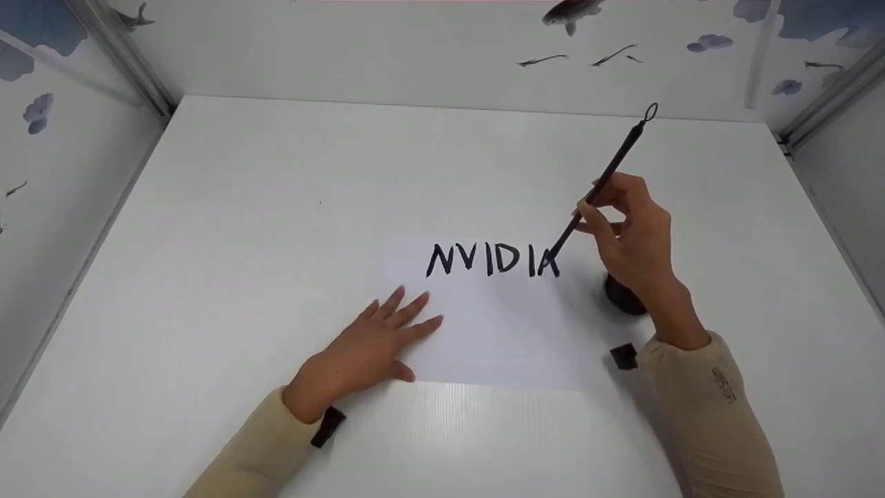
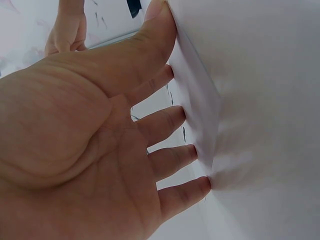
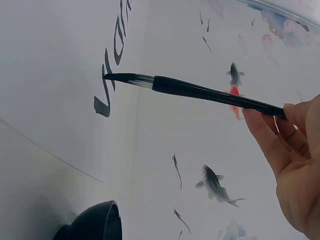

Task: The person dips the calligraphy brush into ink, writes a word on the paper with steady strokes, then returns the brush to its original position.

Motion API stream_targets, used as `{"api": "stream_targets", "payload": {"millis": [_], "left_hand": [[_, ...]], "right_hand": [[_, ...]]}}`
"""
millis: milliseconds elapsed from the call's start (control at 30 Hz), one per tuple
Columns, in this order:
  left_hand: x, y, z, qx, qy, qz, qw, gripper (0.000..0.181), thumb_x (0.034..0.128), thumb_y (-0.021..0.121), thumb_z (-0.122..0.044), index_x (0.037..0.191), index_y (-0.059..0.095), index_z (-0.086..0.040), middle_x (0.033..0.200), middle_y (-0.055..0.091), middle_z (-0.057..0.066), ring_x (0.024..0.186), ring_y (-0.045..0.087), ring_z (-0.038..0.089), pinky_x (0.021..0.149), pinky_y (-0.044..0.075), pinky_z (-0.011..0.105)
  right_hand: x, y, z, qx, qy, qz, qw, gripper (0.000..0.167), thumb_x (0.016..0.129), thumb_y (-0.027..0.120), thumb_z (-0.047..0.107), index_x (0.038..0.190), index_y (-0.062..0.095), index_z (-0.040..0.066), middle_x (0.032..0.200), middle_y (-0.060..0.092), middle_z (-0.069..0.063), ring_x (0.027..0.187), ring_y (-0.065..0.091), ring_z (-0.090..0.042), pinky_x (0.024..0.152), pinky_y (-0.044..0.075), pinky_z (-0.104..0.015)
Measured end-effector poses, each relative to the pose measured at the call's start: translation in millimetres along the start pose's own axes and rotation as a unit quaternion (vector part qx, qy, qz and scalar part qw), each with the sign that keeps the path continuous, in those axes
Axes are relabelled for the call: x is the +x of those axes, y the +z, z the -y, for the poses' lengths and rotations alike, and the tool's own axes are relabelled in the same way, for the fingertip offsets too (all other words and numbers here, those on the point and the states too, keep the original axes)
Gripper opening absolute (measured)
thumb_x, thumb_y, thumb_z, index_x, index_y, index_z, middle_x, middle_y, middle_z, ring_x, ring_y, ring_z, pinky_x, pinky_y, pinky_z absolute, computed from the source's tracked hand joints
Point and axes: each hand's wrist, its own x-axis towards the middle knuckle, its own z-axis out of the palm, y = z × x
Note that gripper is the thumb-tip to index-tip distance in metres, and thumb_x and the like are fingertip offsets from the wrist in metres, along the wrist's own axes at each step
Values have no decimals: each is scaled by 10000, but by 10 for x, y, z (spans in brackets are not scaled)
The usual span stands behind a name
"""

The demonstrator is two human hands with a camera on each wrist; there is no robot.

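A black writing brush [image 1: 615, 160] slants up from the paper, pinched between the thumb and fingers of my right hand [image 1: 639, 238]. Its inked tip touches the last letter, an A, of the black word "NVIDIA" [image 1: 508, 259] on a white sheet of paper [image 1: 484, 339]. In the right wrist view the brush [image 3: 200, 92] shows dark, wet bristles with a pale upper part. My left hand [image 1: 366, 346] lies with spread fingers on the sheet's left side. The left wrist view shows its fingertips [image 2: 186, 147] touching the paper.
A small dark bowl [image 3: 95, 222] stands right of the paper, partly hidden under my right hand and wrist in the head view. Black pieces sit at both cuffs. White walls with painted fish [image 1: 570, 14] and flowers border the white table [image 1: 276, 159].
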Motion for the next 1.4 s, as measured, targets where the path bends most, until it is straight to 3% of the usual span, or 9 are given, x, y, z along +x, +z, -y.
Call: {"api": "stream_targets", "payload": {"millis": [267,967,1200,1400], "left_hand": [[0,-16,-12,18,-33,22,10000,780,812,755,-276,1488,373,-195,1582,160,82,1436,57,363,1114,146,549],[-7,-28,-19,33,-50,-17,10000,787,803,766,-273,1485,379,-200,1580,172,83,1437,63,359,1117,145,540],[-3,-22,-17,45,-57,-32,10000,790,797,769,-273,1482,384,-199,1579,175,80,1437,70,359,1116,150,542],[-12,-9,-8,33,-23,-20,10000,781,805,760,-277,1483,383,-186,1577,178,89,1435,76,365,1111,158,551]], "right_hand": [[3,-17,-38,-286,-34,4,9996,370,825,650,-143,1153,488,-87,916,622,-121,831,672,-224,630,525,-161],[17,-100,-33,-775,-19,215,9968,332,872,638,-68,1168,488,-69,939,617,-124,856,681,-232,652,513,-134],[35,-103,49,-743,12,207,9970,347,864,646,-73,1173,490,-59,952,628,-110,869,674,-213,663,509,-129],[115,-212,242,-189,-42,-179,9997,377,837,625,-154,1178,485,-74,913,626,-119,824,669,-186,644,539,-194]]}}
